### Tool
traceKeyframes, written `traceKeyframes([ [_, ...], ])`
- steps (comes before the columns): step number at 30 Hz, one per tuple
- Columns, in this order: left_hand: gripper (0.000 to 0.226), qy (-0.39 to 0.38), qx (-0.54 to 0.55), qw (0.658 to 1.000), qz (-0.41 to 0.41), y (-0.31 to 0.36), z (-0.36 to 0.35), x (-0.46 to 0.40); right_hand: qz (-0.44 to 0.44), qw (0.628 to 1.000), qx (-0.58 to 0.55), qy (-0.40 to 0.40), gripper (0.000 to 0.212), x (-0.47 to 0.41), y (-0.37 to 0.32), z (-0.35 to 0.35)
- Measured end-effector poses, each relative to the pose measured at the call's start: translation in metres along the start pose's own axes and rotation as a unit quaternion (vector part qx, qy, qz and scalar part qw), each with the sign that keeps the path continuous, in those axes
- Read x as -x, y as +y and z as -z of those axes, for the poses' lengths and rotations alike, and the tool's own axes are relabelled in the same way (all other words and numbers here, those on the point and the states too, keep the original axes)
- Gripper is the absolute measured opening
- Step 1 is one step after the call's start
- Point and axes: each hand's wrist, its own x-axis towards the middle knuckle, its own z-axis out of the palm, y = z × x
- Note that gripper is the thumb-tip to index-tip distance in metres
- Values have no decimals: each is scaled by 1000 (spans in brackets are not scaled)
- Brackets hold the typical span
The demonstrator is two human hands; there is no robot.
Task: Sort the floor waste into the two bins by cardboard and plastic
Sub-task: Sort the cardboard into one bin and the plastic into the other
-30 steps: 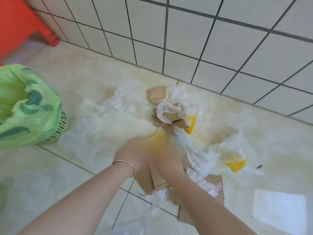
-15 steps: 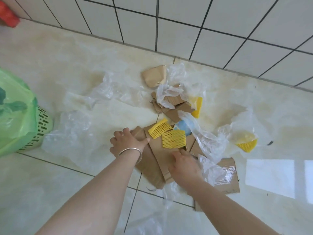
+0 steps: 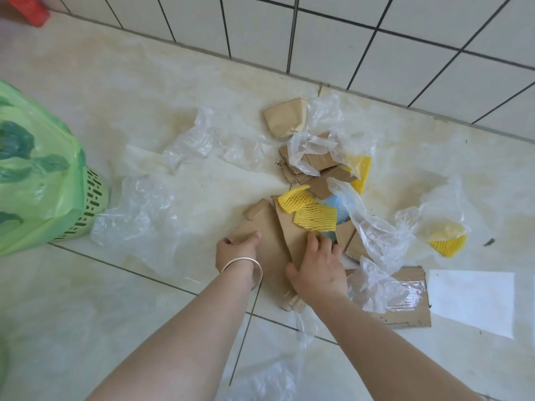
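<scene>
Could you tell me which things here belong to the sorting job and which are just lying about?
Job:
- brown cardboard pieces, gripped by the left hand and touched by the right hand
- clear crumpled plastic film
- yellow foam netting
- green bag-lined slotted bin

Lying about:
- red plastic object in the far corner
- white tiled wall

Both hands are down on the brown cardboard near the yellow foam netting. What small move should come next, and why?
Probably lift the cardboard piece clear of the pile. The left hand already has a grip on its left edge, and the right hand rests flat on the overlapping cardboard sheet. The yellow foam net lies on that sheet's far end, so tilting it should let the net slide off first.
</scene>
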Motion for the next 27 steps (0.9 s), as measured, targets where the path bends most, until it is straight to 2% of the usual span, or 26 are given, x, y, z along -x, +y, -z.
traceKeyframes([
  [3, 19, -91, 59, 994, 4, 1, 0, 6, 0, 995, -104, 6, 55, -1, 4, 12],
  [5, 9, -130, 69, 989, 7, 3, -1, 8, -17, 982, -188, 23, 45, 0, 10, 21],
  [8, 6, -183, 42, 982, -9, 5, -1, 12, -47, 968, -245, 18, 36, 0, 21, 28],
  [13, 6, -184, -7, 981, -57, 12, 11, 13, -52, 960, -276, 8, 21, 5, 37, 33],
  [18, 12, -178, 49, 980, -80, 25, 48, 1, -59, 923, -380, 24, 25, 5, 43, 50],
  [20, 11, -186, 43, 977, -93, 26, 58, -2, -68, 898, -435, -10, 21, 5, 42, 54],
  [22, 18, -207, 26, 972, -112, 25, 63, -2, -69, 864, -493, -77, 15, 6, 38, 55],
  [25, 23, -239, 21, 963, -125, 23, 59, 3, -70, 808, -562, -165, 23, 13, 24, 52],
  [26, 24, -244, 30, 962, -122, 23, 57, 5, -66, 813, -551, -176, 25, 15, 17, 51],
  [27, 23, -247, 41, 961, -117, 23, 55, 7, -56, 841, -511, -168, 28, 16, 9, 49],
])
